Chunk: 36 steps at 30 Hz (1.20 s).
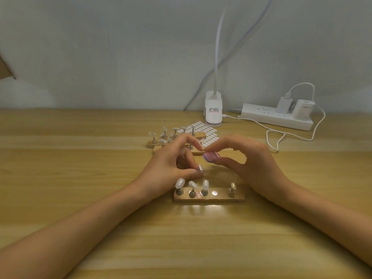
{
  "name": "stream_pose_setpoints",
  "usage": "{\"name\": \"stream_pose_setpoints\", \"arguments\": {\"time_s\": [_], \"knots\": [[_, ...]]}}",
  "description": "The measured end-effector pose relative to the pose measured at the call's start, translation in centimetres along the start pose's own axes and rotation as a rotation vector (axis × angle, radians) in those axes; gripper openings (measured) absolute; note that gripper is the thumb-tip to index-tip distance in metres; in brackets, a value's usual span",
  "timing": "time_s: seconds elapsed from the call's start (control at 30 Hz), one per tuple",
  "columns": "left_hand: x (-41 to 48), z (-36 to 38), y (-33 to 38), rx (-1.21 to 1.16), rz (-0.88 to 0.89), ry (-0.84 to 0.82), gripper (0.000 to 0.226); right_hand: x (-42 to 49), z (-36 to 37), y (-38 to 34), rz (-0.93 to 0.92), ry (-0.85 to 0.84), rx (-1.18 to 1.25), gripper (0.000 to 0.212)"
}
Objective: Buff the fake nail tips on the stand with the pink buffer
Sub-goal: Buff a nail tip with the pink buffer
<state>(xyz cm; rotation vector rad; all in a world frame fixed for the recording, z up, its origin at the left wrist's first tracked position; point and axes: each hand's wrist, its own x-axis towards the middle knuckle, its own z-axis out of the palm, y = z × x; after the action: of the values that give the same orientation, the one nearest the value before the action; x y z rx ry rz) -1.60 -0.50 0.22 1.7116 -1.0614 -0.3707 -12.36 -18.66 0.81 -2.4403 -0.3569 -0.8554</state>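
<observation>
1. Left of centre, at the far side of the wooden table [66, 162], two far stands [155, 145] carry metal pegs topped with pale nail tips. Your own fingers hide their right ends.
2. Your left hand [169, 160] hovers just beyond the near stand. Its thumb and one finger are curled in, pinching a single nail tip [200, 168]. The index finger arches up, and its tip reaches close to the buffer.
3. The near stand [221, 197] lies flat on the table between your wrists, the closest thing to you.
   - Three mounted tips [179, 183] stand on pegs at its left end.
   - A bare round metal disc [215, 192] comes next.
   - A lone peg [231, 190] stands near the right end. You cannot tell whether it carries a tip.
4. The pink buffer [211, 157] is held in the air beyond the near stand, just up and right of the pinched nail tip.
5. A sheet of white oval tabs [198, 126] lies flat, far of your fingers.
6. A white clip lamp base [213, 111] stands at the table's far edge, its neck rising along the wall.
7. Your right hand [253, 164] is curled, with thumb and fingertips gripping the buffer's right end.
8. Far right, a white power strip [271, 117] holds a charger [284, 104]. A white cable [291, 135] loops across the table.
</observation>
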Motion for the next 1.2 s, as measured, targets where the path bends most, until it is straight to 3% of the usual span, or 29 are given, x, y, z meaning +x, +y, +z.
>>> {"name": "stream_pose_setpoints", "arguments": {"time_s": [0.1,0.43,0.97,1.1,1.2], "knots": [[-0.02,-0.03,0.01,-0.006,0.001,0.002,0.041,-0.03,0.28,0.01,-0.063,-0.109,-0.005,0.013],[-0.06,0.00,0.16,-0.008,-0.006,-0.001,0.043,-0.15,0.28,0.48,-0.038,-0.025,0.012,0.014],[0.04,0.03,-0.12,-0.009,0.005,0.000,0.041,-0.25,0.35,-0.04,-0.096,-0.086,-0.005,0.013],[0.09,-0.03,-0.20,-0.017,0.006,-0.007,0.042,-0.22,0.24,0.21,-0.036,-0.055,-0.004,0.012],[0.04,0.01,-0.18,-0.025,0.010,-0.003,0.040,-0.32,0.40,0.02,-0.102,-0.096,0.002,0.011]]}}
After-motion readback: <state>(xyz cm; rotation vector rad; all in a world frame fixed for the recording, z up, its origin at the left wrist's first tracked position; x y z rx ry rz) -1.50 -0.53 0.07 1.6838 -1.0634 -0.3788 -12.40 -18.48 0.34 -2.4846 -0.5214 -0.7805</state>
